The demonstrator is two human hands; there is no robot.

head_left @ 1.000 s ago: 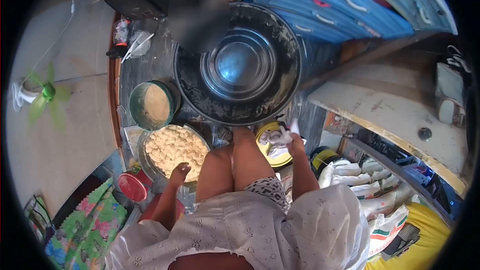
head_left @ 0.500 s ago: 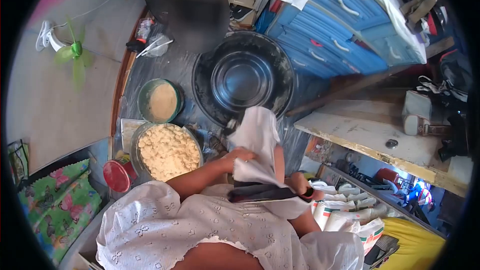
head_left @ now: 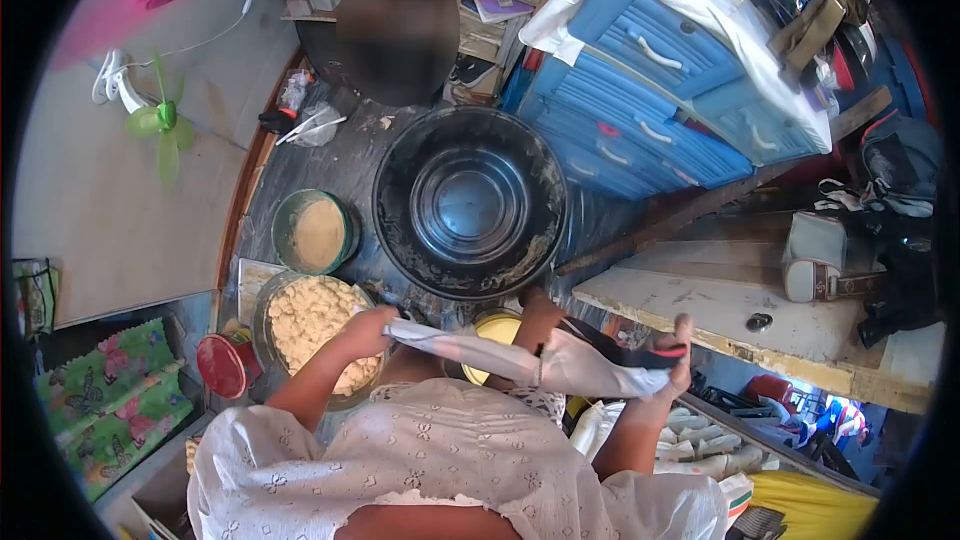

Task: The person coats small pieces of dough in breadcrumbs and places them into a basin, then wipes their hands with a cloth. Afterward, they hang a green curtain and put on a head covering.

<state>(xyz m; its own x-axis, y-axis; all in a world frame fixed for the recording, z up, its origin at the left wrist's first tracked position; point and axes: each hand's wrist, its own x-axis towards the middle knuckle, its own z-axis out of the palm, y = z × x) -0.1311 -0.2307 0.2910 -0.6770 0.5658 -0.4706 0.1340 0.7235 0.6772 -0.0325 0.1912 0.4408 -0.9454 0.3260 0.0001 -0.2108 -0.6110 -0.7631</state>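
A whitish-grey cloth [head_left: 580, 365] stretches across in front of my body, twisted narrow towards the left and wider on the right. My left hand [head_left: 367, 332] is closed on its left end, just over the rim of the basin of crumbly pale dough [head_left: 312, 315]. My right hand [head_left: 672, 365] grips the other end, thumb raised, beside a dark strip with a red edge [head_left: 625, 352] that runs along the cloth. Below the cloth, a yellow round container [head_left: 497, 328] shows in part between my legs.
A large black tub [head_left: 468, 202] stands on the floor ahead. Left of it are a green bowl of light-brown powder [head_left: 318, 232] and a red-lidded tub [head_left: 225, 365]. Blue drawers [head_left: 640, 90] and a worn wooden bench [head_left: 690, 305] flank the right; white packets [head_left: 710, 445] lie below.
My hands have moved apart, pulling the bunched cloth into a long stretch. My left hand went left towards the dough basin, my right hand rightward and up. The view has shifted slightly.
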